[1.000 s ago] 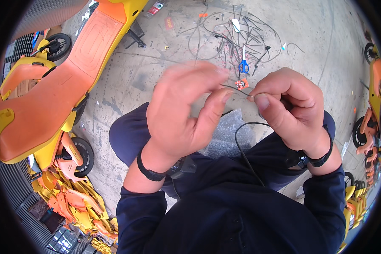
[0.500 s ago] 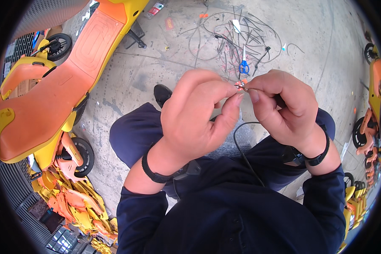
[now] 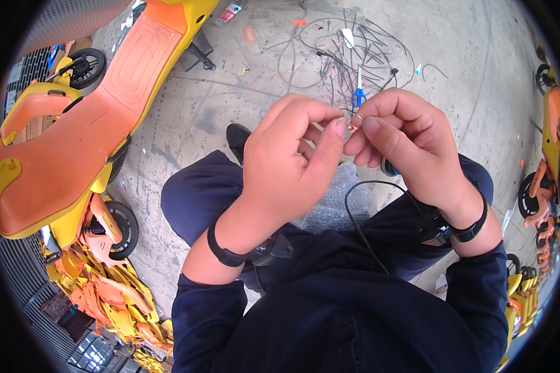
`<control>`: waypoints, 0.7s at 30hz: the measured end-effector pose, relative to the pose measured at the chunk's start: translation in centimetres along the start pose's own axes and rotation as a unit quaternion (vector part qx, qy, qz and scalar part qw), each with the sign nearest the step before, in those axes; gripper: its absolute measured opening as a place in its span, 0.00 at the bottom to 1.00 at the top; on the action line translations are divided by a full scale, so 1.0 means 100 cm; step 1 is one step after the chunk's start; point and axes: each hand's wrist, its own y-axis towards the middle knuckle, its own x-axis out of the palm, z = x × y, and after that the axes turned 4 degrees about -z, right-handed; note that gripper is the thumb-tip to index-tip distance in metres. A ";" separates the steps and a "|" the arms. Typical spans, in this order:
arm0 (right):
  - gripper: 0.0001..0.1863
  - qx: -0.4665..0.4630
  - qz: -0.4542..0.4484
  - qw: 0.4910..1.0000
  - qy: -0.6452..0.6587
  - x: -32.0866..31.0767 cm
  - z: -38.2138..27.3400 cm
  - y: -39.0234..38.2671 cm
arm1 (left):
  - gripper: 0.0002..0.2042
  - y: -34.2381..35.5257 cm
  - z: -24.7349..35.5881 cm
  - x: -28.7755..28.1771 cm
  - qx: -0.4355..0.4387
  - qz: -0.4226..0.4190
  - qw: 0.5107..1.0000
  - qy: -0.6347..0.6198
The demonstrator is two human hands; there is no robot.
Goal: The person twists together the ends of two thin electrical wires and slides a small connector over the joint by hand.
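Note:
My left hand (image 3: 290,155) and my right hand (image 3: 410,140) meet in front of me, both with fingers pinched. Between their fingertips shows a thin wire (image 3: 358,116), with a small red and white bit beside it. The right thumb and forefinger close on this wire. At the left thumb and forefinger, the tips press together on what looks like the same wire, mostly hidden by the fingers. A black cable (image 3: 348,208) loops from below my right hand down to my lap. Blue-handled scissors (image 3: 358,98) lie on the floor just beyond my hands.
Cut black cables (image 3: 379,53) lie tangled on the concrete ahead. Clear bubble wrap (image 3: 333,205) sits between my legs. An orange and yellow scooter body (image 3: 106,124) stands at the left, above a heap of plastic panels (image 3: 115,295). More scooters (image 3: 550,118) line the right.
My right fingers have shifted their grip, now curled closer to the left hand. The left hand's pinch has moved slightly left. The black cable's loop now reaches farther right.

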 end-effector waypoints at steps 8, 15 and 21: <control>0.05 -0.029 -0.046 0.999 0.001 0.000 0.003 0.000 | 0.10 0.000 0.003 -0.004 -0.171 -0.062 0.954 -0.237; 0.05 0.027 -0.071 0.997 0.034 -0.006 -0.006 0.000 | 0.10 0.001 0.002 -0.004 -0.164 -0.089 0.927 -0.326; 0.06 0.037 -0.028 0.998 -0.038 -0.023 -0.012 0.012 | 0.06 0.004 0.000 -0.015 -0.169 -0.114 0.961 -0.185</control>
